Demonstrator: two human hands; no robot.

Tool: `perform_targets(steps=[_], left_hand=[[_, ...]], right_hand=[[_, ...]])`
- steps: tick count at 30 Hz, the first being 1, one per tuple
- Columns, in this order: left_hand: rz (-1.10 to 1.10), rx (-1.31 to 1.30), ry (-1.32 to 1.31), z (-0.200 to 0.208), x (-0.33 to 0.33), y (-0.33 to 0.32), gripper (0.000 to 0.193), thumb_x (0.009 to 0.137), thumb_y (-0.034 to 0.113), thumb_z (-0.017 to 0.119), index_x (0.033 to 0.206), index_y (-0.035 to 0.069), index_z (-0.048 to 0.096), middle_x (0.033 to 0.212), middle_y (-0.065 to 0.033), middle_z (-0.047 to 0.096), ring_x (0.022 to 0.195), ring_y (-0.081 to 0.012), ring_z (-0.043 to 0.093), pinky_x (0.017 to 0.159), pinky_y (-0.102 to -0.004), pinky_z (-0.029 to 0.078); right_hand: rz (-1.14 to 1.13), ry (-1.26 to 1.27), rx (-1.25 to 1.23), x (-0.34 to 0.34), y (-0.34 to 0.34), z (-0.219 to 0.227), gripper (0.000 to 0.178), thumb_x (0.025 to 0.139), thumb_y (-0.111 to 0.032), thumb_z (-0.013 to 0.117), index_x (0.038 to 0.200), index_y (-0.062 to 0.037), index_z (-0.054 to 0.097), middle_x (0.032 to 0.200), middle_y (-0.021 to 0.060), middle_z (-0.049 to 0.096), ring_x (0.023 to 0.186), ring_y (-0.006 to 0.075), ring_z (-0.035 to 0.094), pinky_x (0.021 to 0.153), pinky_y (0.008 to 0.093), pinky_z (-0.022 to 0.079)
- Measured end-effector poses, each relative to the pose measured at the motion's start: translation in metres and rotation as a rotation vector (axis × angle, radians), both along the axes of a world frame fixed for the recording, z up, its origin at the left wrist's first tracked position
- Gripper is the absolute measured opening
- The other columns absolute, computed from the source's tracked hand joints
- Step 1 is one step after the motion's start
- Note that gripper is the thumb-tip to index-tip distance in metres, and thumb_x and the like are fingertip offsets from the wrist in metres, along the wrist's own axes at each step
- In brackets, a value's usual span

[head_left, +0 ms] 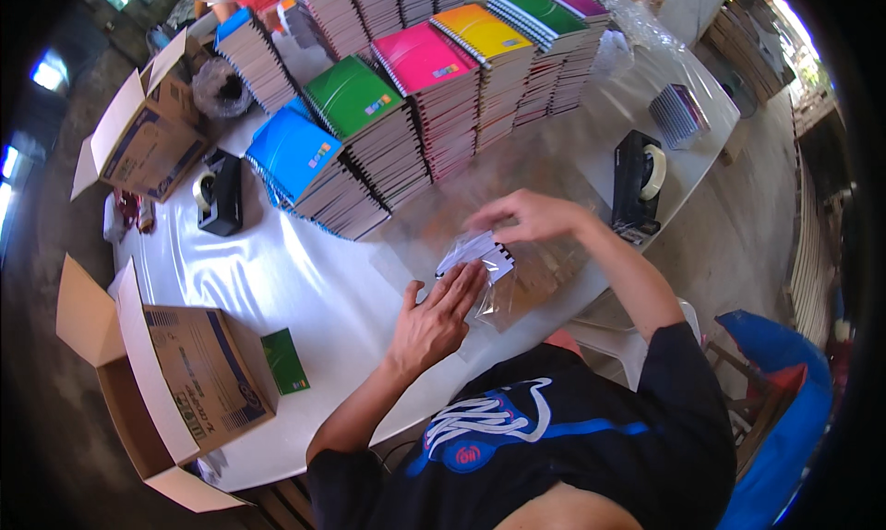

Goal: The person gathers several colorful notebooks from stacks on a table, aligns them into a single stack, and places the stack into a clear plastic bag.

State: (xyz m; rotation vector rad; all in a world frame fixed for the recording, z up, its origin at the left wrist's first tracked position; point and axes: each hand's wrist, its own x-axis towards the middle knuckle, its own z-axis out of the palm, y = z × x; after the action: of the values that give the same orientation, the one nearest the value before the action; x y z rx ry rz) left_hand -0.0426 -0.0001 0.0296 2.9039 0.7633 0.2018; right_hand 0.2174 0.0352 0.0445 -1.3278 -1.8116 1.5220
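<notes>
A small white notebook (499, 265) with a black bound edge lies at the front of the table, with clear plastic film (503, 299) over and around it. My left hand (434, 319) rests on it, fingers stretched out and flat, thumb apart. Just beyond the notebook is my right hand (535, 214), its fingers bent and spread from the thumb; I see nothing held there. The right fingertips are somewhat blurred, so whether they touch the plastic is unclear.
Stacks of spiral notebooks with blue (295, 151), green (355, 96), pink (425, 57) and yellow (480, 31) covers stand beyond my hands. Black tape dispensers (637, 184) sit at both sides. Open cardboard boxes (198, 368) stand left, near a green card (286, 361).
</notes>
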Motion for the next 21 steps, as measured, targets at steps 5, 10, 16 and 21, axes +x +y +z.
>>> perform_targets(steps=[5,10,16,21], left_hand=[[-0.024,-0.016,-0.011,0.0,0.0,0.003,0.075,0.067,0.009,0.057,0.139,0.017,0.038,0.144,-0.0005,0.037,0.129,-0.0112,0.038,0.093,-0.0476,0.035],[-0.055,-0.044,-0.02,0.001,0.0,0.016,0.078,0.063,0.009,0.059,0.137,0.022,0.039,0.145,0.0007,0.034,0.133,-0.0117,0.034,0.095,-0.0529,0.031],[-0.05,-0.136,0.067,0.009,0.008,0.031,0.087,0.059,0.015,0.068,0.136,0.041,0.038,0.148,0.0055,0.029,0.138,-0.0214,0.025,0.102,-0.0635,0.017],[-0.035,-0.117,0.092,0.006,0.006,0.029,0.088,0.058,0.026,0.075,0.134,0.05,0.037,0.148,0.0072,0.029,0.141,-0.0303,0.014,0.105,-0.0654,-0.003]], right_hand=[[0.049,0.237,0.159,-0.045,0.027,0.0,0.018,0.08,-0.003,0.06,0.095,-0.0012,0.069,0.094,0.0102,0.069,0.087,0.0131,0.063,0.08,0.0254,0.049],[-0.774,0.785,0.294,-0.011,0.003,-0.007,0.018,0.086,-0.008,0.06,0.103,-0.0073,0.066,0.094,0.0067,0.068,0.079,0.0108,0.062,0.072,0.0274,0.05],[-1.528,-0.606,0.569,0.115,-0.139,-0.047,0.028,0.084,-0.017,0.066,0.111,-0.0075,0.062,0.1,0.0052,0.06,0.081,0.0128,0.056,0.062,0.026,0.046],[-1.724,-0.078,-0.176,0.126,-0.165,-0.062,0.045,0.081,-0.054,0.06,0.106,-0.017,0.063,0.105,0.0,0.058,0.092,0.0176,0.048,0.076,0.0354,0.039]])
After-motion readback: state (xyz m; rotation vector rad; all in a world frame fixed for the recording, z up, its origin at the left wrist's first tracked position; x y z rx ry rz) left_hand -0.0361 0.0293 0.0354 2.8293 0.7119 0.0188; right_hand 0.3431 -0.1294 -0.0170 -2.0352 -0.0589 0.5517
